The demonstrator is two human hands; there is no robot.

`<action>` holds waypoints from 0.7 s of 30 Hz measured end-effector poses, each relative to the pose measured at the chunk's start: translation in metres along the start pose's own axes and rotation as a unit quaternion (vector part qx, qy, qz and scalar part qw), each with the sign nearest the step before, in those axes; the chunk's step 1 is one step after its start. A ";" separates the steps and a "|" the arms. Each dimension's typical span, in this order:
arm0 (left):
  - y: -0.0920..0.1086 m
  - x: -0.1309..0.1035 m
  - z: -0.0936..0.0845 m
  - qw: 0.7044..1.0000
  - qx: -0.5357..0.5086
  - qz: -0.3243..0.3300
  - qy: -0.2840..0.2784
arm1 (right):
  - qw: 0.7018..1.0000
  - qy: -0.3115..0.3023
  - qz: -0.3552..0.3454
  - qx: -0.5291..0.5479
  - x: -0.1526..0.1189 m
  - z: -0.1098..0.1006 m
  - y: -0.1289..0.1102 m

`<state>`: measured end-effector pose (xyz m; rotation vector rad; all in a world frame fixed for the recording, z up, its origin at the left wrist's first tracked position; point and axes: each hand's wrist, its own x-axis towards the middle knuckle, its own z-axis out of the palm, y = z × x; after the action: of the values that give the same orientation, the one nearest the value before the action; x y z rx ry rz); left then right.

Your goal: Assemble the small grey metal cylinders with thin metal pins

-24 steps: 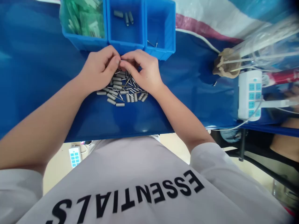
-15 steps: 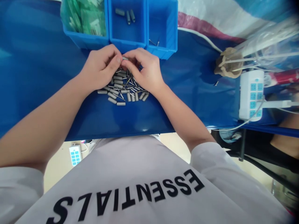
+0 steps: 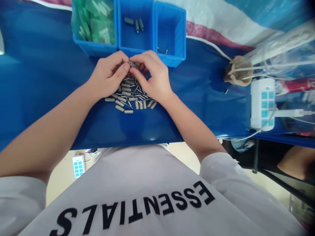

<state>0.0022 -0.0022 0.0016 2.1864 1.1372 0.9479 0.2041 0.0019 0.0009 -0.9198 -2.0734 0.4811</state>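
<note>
A small grey cylinder (image 3: 134,65) sits pinched between the thumb and fingers of my right hand (image 3: 155,73). My left hand (image 3: 108,73) is closed in a pinch at the cylinder's near-left end; whatever its fingertips hold is hidden. Just below both hands lies a pile of similar loose grey cylinders (image 3: 126,89) mixed with thin metal pins (image 3: 140,95), some with pointed ends. Part of the pile is covered by my hands.
Behind the hands stand three blue bins: one with green plastic bags (image 3: 98,23), a middle one with three grey cylinders (image 3: 137,25), and a right one with a few thin pins (image 3: 162,50). A white power strip (image 3: 262,104) lies to the right on the blue table (image 3: 49,85).
The view has shifted slightly, so bins and pile appear lower. More of the grey cylinder now shows in my right fingers, tilted. Both hands stay close together above the pile.
</note>
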 end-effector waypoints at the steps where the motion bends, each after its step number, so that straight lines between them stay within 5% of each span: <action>1: -0.001 -0.001 0.001 1.000 -0.019 0.006 -0.002 | 1.000 0.003 0.002 0.004 0.000 0.000 -0.001; 21: -0.005 -0.004 0.006 0.995 -0.078 -0.046 0.026 | 0.989 0.025 0.093 0.115 -0.006 0.009 0.000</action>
<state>0.0024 -0.0038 -0.0069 1.9778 1.1379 1.0242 0.1993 -0.0028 -0.0073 -0.9787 -1.8498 0.7707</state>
